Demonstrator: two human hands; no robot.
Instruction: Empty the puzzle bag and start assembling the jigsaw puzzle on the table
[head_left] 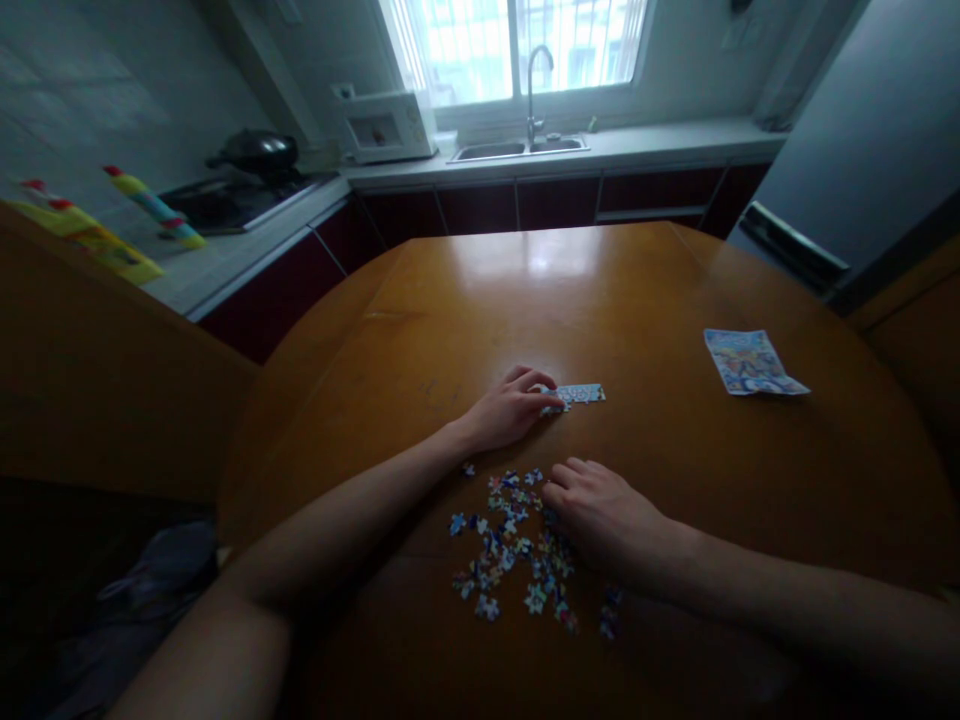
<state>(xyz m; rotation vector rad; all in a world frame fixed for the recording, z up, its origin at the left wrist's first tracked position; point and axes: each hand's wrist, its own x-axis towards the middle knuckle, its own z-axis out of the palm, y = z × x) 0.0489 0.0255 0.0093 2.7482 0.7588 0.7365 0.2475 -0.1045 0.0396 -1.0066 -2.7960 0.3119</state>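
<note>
A short strip of joined jigsaw puzzle pieces (581, 393), pale blue and white, lies flat on the wooden table. My left hand (510, 405) is at its left end, thumb and fingers bent around that end and covering part of it. Nearer to me is a loose heap of small jigsaw pieces (510, 545), blue, white and multicoloured. My right hand (596, 505) rests at the heap's right edge, its fingers curled in and pointing down. Whatever is under those fingertips is hidden.
A creased, printed paper sheet (752, 362) lies at the right of the round wooden table (480, 300). Beyond are a sink (491, 151), a microwave (390, 127) and a stove with a black wok (262, 152). Bottles (154, 205) stand at left, a fridge (862, 140) at right.
</note>
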